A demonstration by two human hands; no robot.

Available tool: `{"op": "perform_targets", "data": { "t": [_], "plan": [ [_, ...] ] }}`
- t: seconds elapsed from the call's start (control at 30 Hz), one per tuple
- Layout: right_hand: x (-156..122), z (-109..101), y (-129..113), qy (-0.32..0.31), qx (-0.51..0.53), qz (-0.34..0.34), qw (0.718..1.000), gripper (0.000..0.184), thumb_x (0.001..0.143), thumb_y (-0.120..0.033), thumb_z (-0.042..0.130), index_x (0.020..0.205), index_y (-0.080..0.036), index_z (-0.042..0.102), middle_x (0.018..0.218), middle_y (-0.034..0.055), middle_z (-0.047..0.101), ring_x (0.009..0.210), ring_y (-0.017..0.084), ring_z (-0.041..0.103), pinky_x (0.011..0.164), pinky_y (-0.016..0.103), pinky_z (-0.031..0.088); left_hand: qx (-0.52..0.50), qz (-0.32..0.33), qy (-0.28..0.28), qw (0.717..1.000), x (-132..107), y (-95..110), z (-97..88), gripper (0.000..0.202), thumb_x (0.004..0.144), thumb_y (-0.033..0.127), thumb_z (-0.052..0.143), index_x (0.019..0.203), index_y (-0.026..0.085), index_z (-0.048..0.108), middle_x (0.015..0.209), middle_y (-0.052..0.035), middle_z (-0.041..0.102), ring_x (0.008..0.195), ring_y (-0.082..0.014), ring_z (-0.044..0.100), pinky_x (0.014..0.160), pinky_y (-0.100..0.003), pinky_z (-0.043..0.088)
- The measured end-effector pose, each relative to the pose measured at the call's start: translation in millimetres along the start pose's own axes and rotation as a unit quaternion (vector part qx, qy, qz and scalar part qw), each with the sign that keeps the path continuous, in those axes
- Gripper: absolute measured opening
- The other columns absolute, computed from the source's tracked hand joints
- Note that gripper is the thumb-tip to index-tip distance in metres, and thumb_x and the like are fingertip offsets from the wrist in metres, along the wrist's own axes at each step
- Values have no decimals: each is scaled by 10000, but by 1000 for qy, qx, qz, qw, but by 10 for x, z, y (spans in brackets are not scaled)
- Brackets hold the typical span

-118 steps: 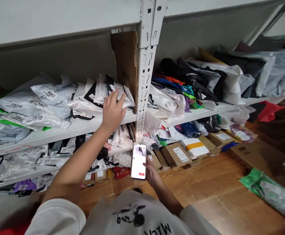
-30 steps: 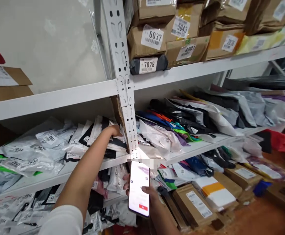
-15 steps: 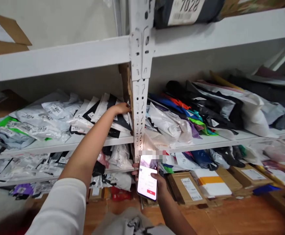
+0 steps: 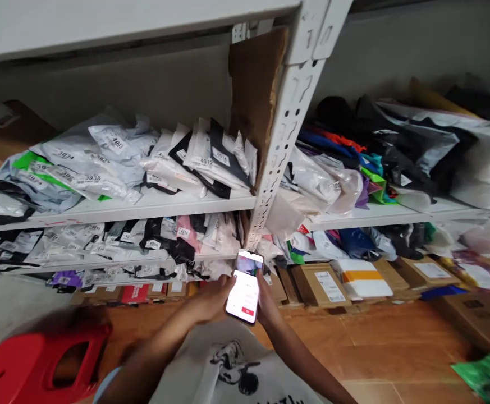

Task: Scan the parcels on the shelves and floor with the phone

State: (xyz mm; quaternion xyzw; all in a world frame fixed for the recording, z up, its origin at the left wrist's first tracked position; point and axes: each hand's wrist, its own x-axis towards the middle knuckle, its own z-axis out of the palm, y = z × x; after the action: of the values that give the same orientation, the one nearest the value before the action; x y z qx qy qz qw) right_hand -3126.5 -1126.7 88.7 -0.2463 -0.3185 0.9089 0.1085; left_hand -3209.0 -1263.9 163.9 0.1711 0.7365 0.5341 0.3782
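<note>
A lit smartphone [image 4: 243, 294] is held upright in front of my body, showing a mostly white screen with a red button near its bottom. My left hand [image 4: 215, 297] is closed at the phone's left edge, its thumb by the screen. Along the right edge my right hand [image 4: 266, 294] grips it too; the fingers behind the phone are hidden. Beyond the hands, labelled plastic mailer bags [image 4: 211, 157] lean in a row on the middle shelf [image 4: 177, 206], beside an upright cardboard divider [image 4: 257, 90].
A white perforated post [image 4: 284, 129] separates two shelf bays. More bags [image 4: 324, 179] fill the right bay. Cardboard boxes [image 4: 323, 283] stand on the brown floor at the bottom. A red plastic stool [image 4: 21, 359] is at lower left, a green bag [image 4: 486, 373] at lower right.
My left hand has come back from the bags beside the divider down to the phone. The right hand still holds the phone. The view has shifted left and tilted.
</note>
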Motion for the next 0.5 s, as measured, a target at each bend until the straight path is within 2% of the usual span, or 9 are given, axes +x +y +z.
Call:
{"op": "perform_targets", "data": {
  "t": [0.07, 0.13, 0.23, 0.3, 0.4, 0.5],
  "plan": [
    [-43, 154, 284, 38, -26, -46, 998, 498, 697, -554, 729, 1050, -239, 573, 827, 4, 757, 686, 221, 714, 632, 331, 546, -22, -31, -40, 998, -82, -439, -33, 648, 836, 727, 368, 923, 181, 706, 784, -81, 702, 810, -266, 652, 818, -398, 492],
    [-114, 327, 575, 56, -32, -57, 996, 493, 700, -477, 745, 1090, -269, 526, 821, -31, 742, 682, 208, 702, 627, 319, 541, -127, -55, -57, 989, -203, -709, -137, 758, 825, 766, 321, 1097, 153, 674, 890, -117, 717, 858, -276, 667, 812, -409, 509],
    [-287, 590, 953, 40, -50, -67, 996, 399, 735, -392, 701, 1068, -260, 527, 807, -38, 720, 706, 201, 682, 641, 310, 526, -286, -47, -96, 952, -549, -921, -368, 719, 807, 710, 474, 1328, 219, 534, 1171, -128, 664, 1006, -305, 649, 806, -438, 536],
    [-432, 750, 1131, 16, -78, -70, 994, 354, 744, -332, 673, 1064, -245, 551, 842, -25, 717, 742, 200, 671, 669, 309, 516, -338, -60, -133, 930, -840, -1026, -534, 720, 806, 681, 515, 1416, 310, 419, 1341, -107, 567, 1064, -338, 624, 704, -451, 571],
    [-640, 942, 1314, -15, -124, -56, 991, 411, 679, -214, 674, 1079, -239, 583, 925, -11, 718, 810, 202, 656, 714, 310, 500, -375, -86, -160, 909, -1215, -1212, -746, 772, 802, 716, 482, 1457, 331, 348, 1416, -112, 499, 1079, -369, 612, 515, -371, 578],
    [-789, 1073, 1476, -30, -183, -68, 980, 511, 569, -135, 699, 1060, -234, 599, 891, -23, 707, 795, 194, 631, 705, 295, 483, -402, -88, -147, 899, -1440, -1400, -881, 860, 788, 733, 483, 1486, 258, 318, 1379, -163, 526, 1043, -360, 629, 472, -320, 566]
  ]
}}
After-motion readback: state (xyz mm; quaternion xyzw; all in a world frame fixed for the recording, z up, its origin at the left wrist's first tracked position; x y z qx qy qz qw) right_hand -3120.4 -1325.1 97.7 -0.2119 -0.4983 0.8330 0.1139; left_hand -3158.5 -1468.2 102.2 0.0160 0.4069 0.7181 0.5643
